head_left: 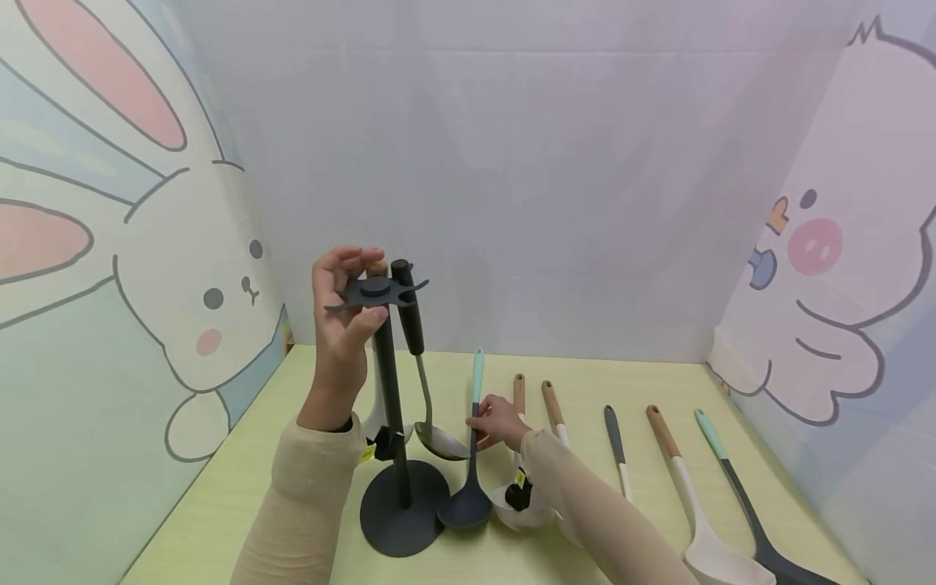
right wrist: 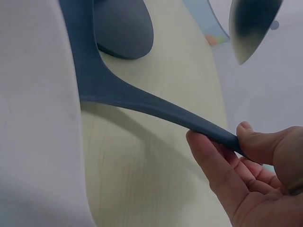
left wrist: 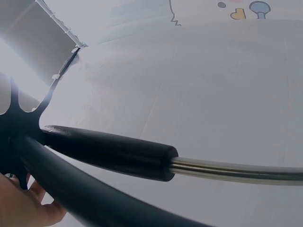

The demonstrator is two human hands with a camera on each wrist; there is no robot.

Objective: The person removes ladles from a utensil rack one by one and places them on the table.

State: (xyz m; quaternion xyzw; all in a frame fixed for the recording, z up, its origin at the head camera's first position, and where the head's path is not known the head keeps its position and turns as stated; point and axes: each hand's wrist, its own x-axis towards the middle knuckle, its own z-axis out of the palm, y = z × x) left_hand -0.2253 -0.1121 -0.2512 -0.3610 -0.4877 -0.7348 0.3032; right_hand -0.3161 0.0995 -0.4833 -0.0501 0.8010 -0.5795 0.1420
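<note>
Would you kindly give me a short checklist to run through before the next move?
1. Mint-tipped dark-grey ladle pinched by the right hand: ok.
2. Black round-based stand held near its top by the left hand: ok.
3. Black-handled steel ladle hanging from the stand: ok.
4. Gap between these two ladles: ok, the right wrist view shows one.
5. Dark-grey bowl lifted off the pale tabletop: cannot tell.

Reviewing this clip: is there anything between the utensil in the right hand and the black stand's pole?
Yes. In the head view, the hanging ladle's metal bowl sits between the mint-handled utensil and the pole. Whether they touch is unclear.
</note>
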